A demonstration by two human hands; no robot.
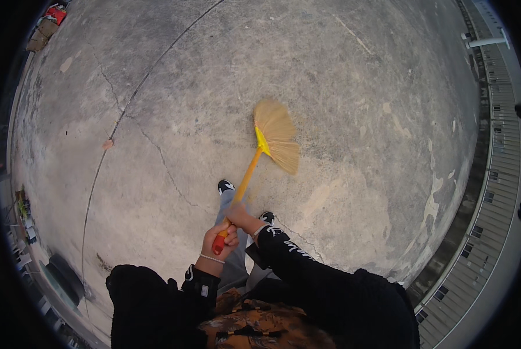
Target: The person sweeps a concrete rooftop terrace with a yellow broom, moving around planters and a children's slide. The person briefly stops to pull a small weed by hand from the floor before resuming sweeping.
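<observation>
A broom with a yellow-orange handle, a red end cap and a tan fan of bristles slants away from me. Its bristles are spread at or just above the grey concrete floor, in front of my feet. My left hand is wrapped round the handle close to the red end. Farther up the handle, directly ahead of the left, my right hand grips it too, slightly blurred. Both wrists carry bracelets below black sleeves.
Cracked concrete floor spreads all round, with a long dark joint running along the left. A small pinkish piece lies on that joint. Boxes and red items sit at far left. A ribbed wall with small openings borders the right.
</observation>
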